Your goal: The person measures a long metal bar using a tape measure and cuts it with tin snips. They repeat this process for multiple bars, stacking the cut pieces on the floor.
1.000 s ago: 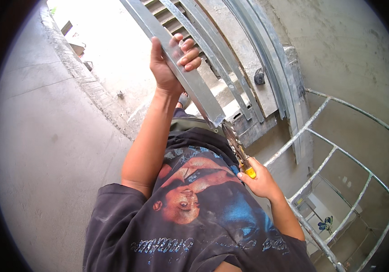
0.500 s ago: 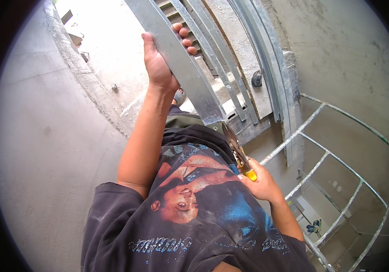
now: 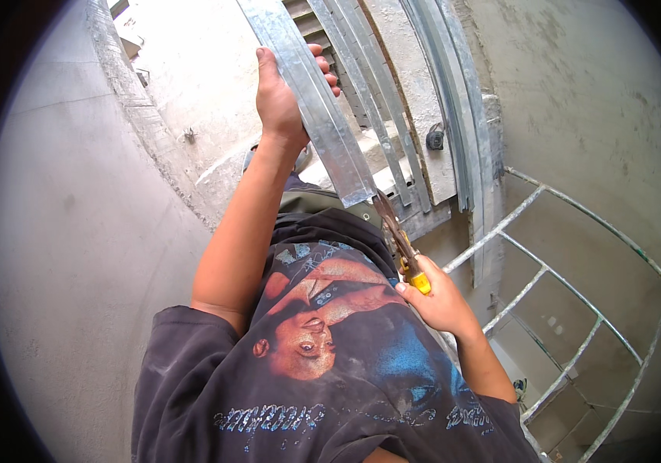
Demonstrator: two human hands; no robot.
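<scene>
My left hand (image 3: 283,104) is wrapped round a long galvanized metal channel (image 3: 307,96), thumb on the near side and fingertips curling over its far edge. The channel slants down toward my waist, and its upper end runs out of view. In my right hand (image 3: 440,299) is a pair of metal snips (image 3: 398,234) with yellow grips, mostly covered by the palm. The dark jaws point up and left, right at the channel's lower right corner. Whether the blades touch or straddle the metal I cannot tell.
More metal channels (image 3: 377,92) lean beyond my hands, with another bundle (image 3: 454,100) to the right. A black tape measure (image 3: 435,137) lies on the pale ledge (image 3: 440,174). A painted metal railing (image 3: 517,212) stands at the right, above a lower level. A concrete wall (image 3: 91,224) rises on the left.
The channel has turned a little in my left hand, showing more of its ribbed face, and its lower end has shifted slightly left. The snips' jaws have come up against its corner.
</scene>
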